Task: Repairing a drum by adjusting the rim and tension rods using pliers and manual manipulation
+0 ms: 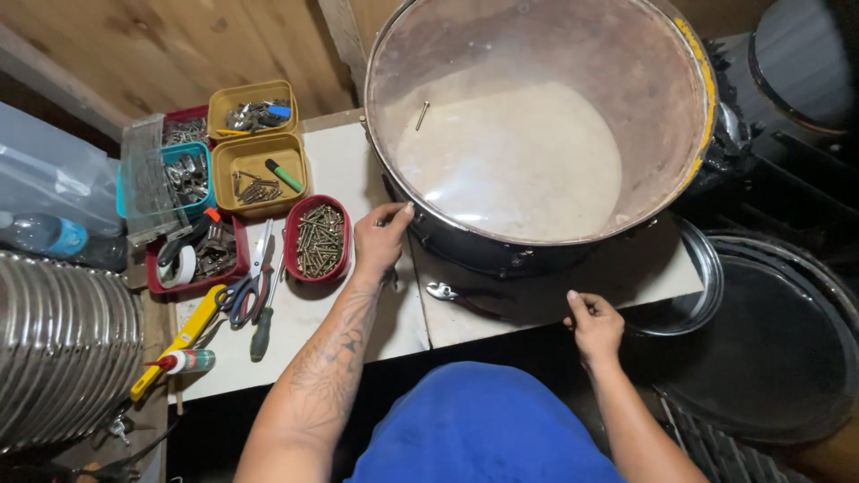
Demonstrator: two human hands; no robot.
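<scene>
Drum (537,134) on bench (358,322): my left hand (378,240) grips its rim, right hand (593,324) pinched shut at bench edge.

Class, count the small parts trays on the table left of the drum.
5: two yellow trays at the back, a teal tray, a red screw tray, a red tool tray. A sixth may be hidden.

A glossy, translucent skin is seen on the drum (537,134), ringed by a shiny metal hoop. The table (340,313) is topped with matt, smooth board. Dull brass-coloured screws are held in a glossy red plastic tub (292,234). Rough-grained wooden boards (179,45) stand behind.
</scene>
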